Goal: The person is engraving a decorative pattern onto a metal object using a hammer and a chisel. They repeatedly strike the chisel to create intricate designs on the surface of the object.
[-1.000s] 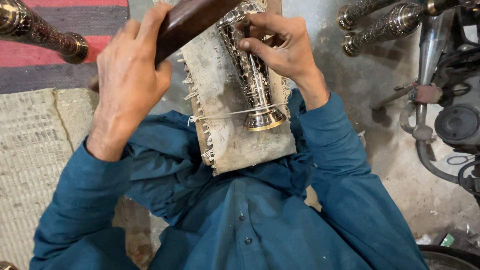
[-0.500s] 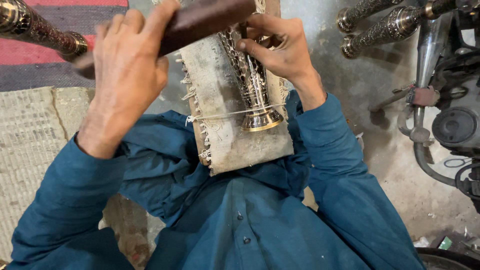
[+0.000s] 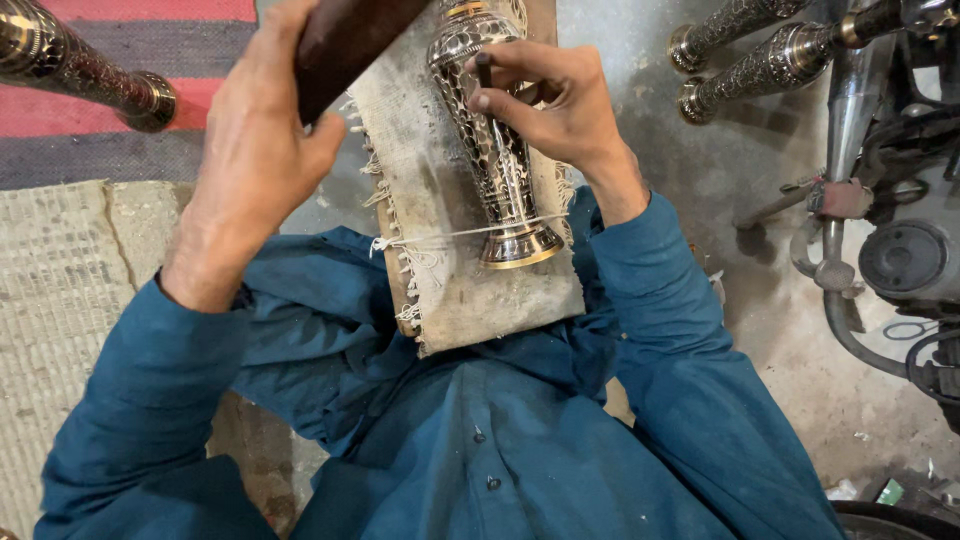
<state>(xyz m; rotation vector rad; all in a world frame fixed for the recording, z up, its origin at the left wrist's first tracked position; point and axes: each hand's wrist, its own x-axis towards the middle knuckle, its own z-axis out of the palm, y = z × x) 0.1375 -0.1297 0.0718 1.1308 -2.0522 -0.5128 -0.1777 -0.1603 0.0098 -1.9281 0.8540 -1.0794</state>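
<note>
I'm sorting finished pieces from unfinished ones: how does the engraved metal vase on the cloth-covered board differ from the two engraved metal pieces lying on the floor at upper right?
The engraved metal vase lies on the cloth-covered board, tied by string; the two engraved metal pieces lie loose on bare floor. The right hand touches the vase; nothing touches the pair. Both share dark patterned surfaces and brassy rims.

engraved metal vase (image 3: 497,150) lying on padded board (image 3: 470,290), dark wooden mallet (image 3: 345,40) raised

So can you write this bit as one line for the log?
left hand: grips dark wooden mallet, raised | right hand: holds thin punch on engraved metal vase | vase: tied to padded board
</note>
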